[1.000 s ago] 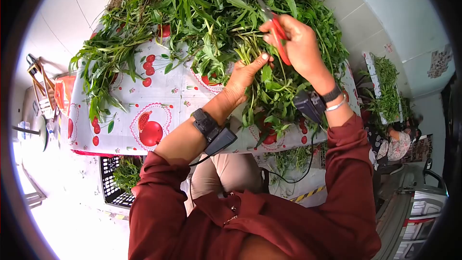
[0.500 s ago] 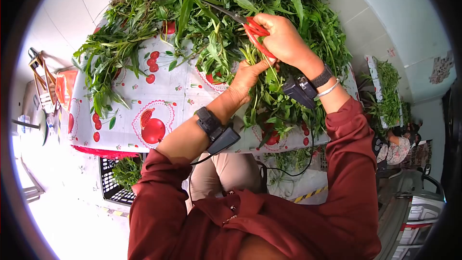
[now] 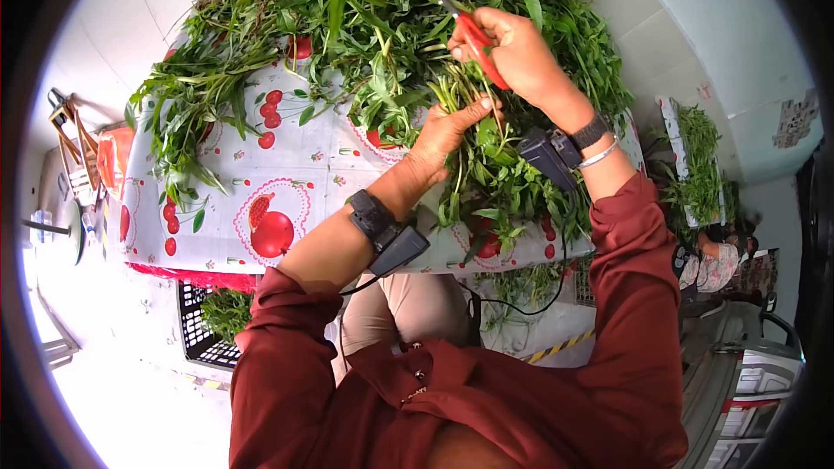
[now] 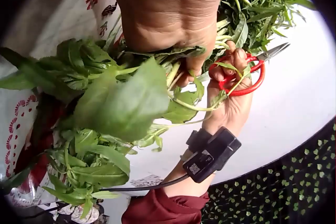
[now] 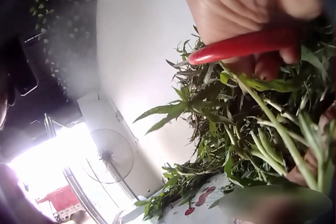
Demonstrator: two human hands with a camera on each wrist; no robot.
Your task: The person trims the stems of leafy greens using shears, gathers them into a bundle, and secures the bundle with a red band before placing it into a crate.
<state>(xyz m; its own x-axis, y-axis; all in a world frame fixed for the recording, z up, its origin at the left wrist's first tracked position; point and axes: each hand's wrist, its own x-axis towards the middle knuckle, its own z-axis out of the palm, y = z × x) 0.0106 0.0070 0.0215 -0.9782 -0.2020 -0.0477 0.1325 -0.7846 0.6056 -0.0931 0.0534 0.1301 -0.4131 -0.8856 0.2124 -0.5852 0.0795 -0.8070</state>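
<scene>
The left hand (image 3: pixel 440 141) grips a bunch of leafy green stems (image 3: pixel 499 182), its cut-looking ends poking out above the thumb. Just up and to the right, the right hand (image 3: pixel 523 59) holds red-handled scissors (image 3: pixel 477 45), whose blades point to the upper left over the heap of greens (image 3: pixel 382 9). In the left wrist view, a thin stem (image 4: pixel 195 107) runs from the bunch to the right hand's fingers, beside the red handles. The right wrist view has the red handle (image 5: pixel 241 46) under the palm and a stem (image 5: pixel 273 121) below it.
A patterned cloth (image 3: pixel 326 200) covers the table. Black crate with greens (image 3: pixel 208 339) stands below its front left edge; a white tray of greens (image 3: pixel 695 161) lies to the right. A cable hangs near the lap. Behind the tray, another person is partly visible.
The right hand with the scissors went left and toward the left hand, then slightly back up. The left hand keeps its grip on the bunch and has barely moved.
</scene>
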